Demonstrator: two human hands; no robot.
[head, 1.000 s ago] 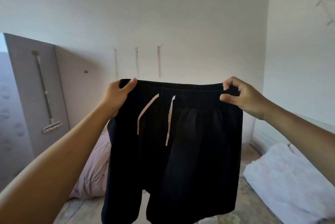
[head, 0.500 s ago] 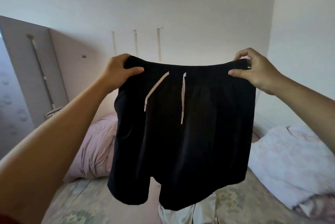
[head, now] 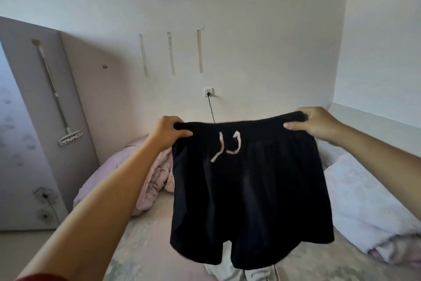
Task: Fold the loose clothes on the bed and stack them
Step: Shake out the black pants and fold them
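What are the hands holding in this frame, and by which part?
Both hold the black shorts by the waistband: the left hand grips its left corner, the right hand its right corner. The legs hang free above the bed.

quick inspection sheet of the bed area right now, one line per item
surface: bed with pale patterned cover
job's things: black shorts held up by the waistband over the bed, white drawstring dangling; light garment on the bed, partly hidden beneath them
clutter: pink quilt bunched at left; white bedding at right
hands: left hand and right hand each grip a waistband corner
cables: black cable plugged into the wall socket
surroundings: mop hanging on the left panel; tape strips on the wall
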